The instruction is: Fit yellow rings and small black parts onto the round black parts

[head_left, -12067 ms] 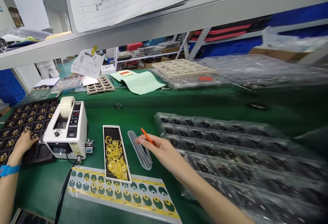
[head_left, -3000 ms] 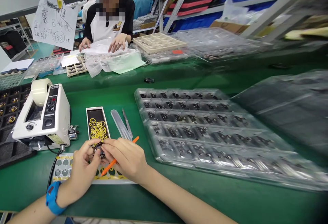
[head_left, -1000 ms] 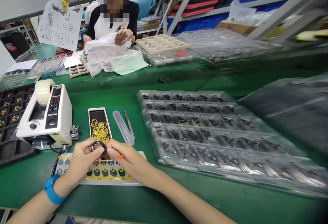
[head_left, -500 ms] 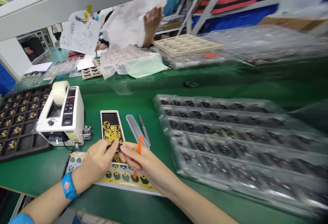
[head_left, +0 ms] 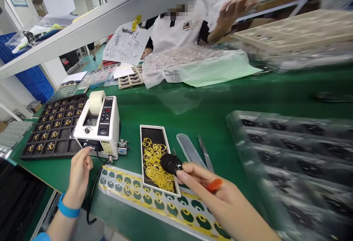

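Note:
My right hand [head_left: 212, 189] pinches a black oval part with a thin wire [head_left: 171, 163] above the white-rimmed box [head_left: 142, 152]. An orange stick [head_left: 214, 185] is tucked in the same hand, mostly hidden. Yellow ring-shaped pieces [head_left: 158, 156] fill much of the box. My left hand [head_left: 79, 171] is closed in a pinch at the front outlet of the white tape dispenser [head_left: 111, 123]; whatever lies between its fingertips is too small to make out. Clear tape [head_left: 96, 101] sits on top of the dispenser. Under the box lies a sheet of yellow die-cut stickers [head_left: 147, 199].
At the left, a black foam tray [head_left: 62, 146] carries several yellow-ringed parts. Tweezers [head_left: 205, 153] and a translucent plastic sleeve [head_left: 189, 149] lie right of the box. Clear trays of black parts [head_left: 234, 123] stand farther right. Another person's hand [head_left: 234, 11] shows behind the shelf.
My left hand has left the part and moved left to the dispenser's outlet. My right hand keeps the black part. The view has shifted left.

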`<state>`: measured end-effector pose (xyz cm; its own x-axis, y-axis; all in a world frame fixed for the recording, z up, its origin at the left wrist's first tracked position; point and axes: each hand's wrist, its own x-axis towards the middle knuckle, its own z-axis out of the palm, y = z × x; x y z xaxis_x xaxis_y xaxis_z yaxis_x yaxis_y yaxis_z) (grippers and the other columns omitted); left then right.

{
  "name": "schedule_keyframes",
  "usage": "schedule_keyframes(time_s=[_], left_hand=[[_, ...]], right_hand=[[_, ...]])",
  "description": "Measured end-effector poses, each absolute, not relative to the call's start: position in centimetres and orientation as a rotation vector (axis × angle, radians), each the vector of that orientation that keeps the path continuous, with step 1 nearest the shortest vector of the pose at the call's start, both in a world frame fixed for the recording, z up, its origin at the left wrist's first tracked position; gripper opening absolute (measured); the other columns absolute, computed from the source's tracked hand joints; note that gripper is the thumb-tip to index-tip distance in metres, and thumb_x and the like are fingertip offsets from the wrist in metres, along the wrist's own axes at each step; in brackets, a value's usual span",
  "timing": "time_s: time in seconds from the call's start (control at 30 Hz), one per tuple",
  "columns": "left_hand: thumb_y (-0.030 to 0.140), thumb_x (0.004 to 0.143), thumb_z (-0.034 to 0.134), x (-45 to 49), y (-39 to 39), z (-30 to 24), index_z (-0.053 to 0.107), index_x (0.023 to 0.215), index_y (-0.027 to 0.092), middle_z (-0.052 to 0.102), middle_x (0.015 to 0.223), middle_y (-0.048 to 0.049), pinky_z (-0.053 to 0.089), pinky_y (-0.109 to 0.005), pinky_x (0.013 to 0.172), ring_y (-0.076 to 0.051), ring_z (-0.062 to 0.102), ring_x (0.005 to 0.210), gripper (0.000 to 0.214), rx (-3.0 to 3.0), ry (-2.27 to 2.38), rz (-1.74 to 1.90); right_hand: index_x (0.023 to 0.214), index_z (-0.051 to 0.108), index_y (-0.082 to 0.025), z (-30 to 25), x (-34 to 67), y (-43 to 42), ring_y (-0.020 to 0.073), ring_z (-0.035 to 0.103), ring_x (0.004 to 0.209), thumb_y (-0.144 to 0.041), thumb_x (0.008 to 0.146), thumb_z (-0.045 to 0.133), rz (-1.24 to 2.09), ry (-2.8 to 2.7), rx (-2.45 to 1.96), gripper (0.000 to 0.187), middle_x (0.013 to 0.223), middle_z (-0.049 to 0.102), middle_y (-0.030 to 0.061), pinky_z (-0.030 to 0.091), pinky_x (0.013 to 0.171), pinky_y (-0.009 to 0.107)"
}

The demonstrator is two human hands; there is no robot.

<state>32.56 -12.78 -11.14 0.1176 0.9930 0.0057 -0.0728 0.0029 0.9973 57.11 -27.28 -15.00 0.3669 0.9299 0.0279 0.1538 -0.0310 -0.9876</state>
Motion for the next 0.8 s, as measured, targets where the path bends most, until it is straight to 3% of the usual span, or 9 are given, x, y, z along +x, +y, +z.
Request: schedule_keyframes(time_s=[0.07,0.13,0.23,0.33,0.47,0.6,0.8], left_hand=[[0.039,0.074,0.071,32.7,-12.6,-9.8,0.063,0.072,0.015,0.044,0.055,0.0047,0.031,-0.021,0.048,-0.008,0.038,0.049,0.025,1.293,1.036,1.235],[0.031,0.076,0.069,33.1,-12.7,-8.0,0.064,0.069,0.017,0.058,0.077,-0.0023,0.037,-0.023,0.056,-0.012,0.049,0.063,0.017,1.571,0.988,1.262],[0.021,0.081,0.059,33.9,-12.7,-5.4,0.062,0.066,0.018,0.061,0.108,-0.0083,0.038,-0.027,0.061,-0.016,0.056,0.075,0.015,2.222,0.906,1.013],[0.017,0.084,0.051,35.1,-12.5,-3.4,0.057,0.066,0.018,0.063,0.103,-0.0082,0.035,-0.027,0.057,-0.017,0.057,0.075,0.019,2.47,0.844,0.754],[0.022,0.087,0.049,37.7,-13.4,-3.0,0.053,0.065,0.018,0.059,0.091,-0.0065,0.036,-0.026,0.06,-0.018,0.055,0.08,0.023,2.256,0.613,0.728],[0.031,0.086,0.055,40.7,-15.3,-5.4,0.053,0.062,0.018,0.047,0.072,-0.0014,0.033,-0.027,0.06,-0.015,0.044,0.066,0.027,1.967,0.43,0.474],[0.034,0.083,0.056,42.4,-16.1,-8.4,0.054,0.058,0.018,0.04,0.066,0.0005,0.028,-0.027,0.058,-0.015,0.037,0.062,0.03,1.973,0.508,0.434]], right_hand=[[0.071,0.055,-0.023,-15.1,57.1,-27.1,0.0179,0.044,0.06,-0.062,0.085,0.051,0.844,-1.071,-1.472,0.042,0.065,0.045,0.0014,0.039,0.053,0.028],[0.071,0.054,-0.023,-14.9,57.0,-27.0,0.018,0.044,0.062,-0.065,0.086,0.046,0.822,-1.109,-1.453,0.045,0.068,0.044,0.0015,0.037,0.054,0.028],[0.069,0.052,-0.022,-14.2,56.7,-26.7,0.0197,0.048,0.069,-0.068,0.085,0.044,0.79,-1.151,-1.403,0.05,0.074,0.048,0.0034,0.039,0.058,0.03],[0.069,0.051,-0.021,-13.3,56.7,-26.6,0.0216,0.05,0.079,-0.069,0.084,0.046,0.84,-1.159,-1.34,0.05,0.082,0.05,0.0051,0.044,0.069,0.032],[0.07,0.047,-0.021,-12.7,57.0,-26.7,0.0228,0.049,0.09,-0.071,0.08,0.051,0.968,-1.08,-1.298,0.051,0.087,0.049,0.005,0.043,0.08,0.035],[0.074,0.048,-0.021,-12.7,57.4,-26.9,0.0199,0.047,0.082,-0.069,0.079,0.054,1.105,-1.031,-1.218,0.048,0.084,0.048,0.0024,0.042,0.077,0.033],[0.072,0.047,-0.02,-12.7,57.5,-26.9,0.0139,0.036,0.066,-0.066,0.079,0.056,1.17,-1.015,-1.133,0.048,0.069,0.038,-0.003,0.031,0.063,0.027]])
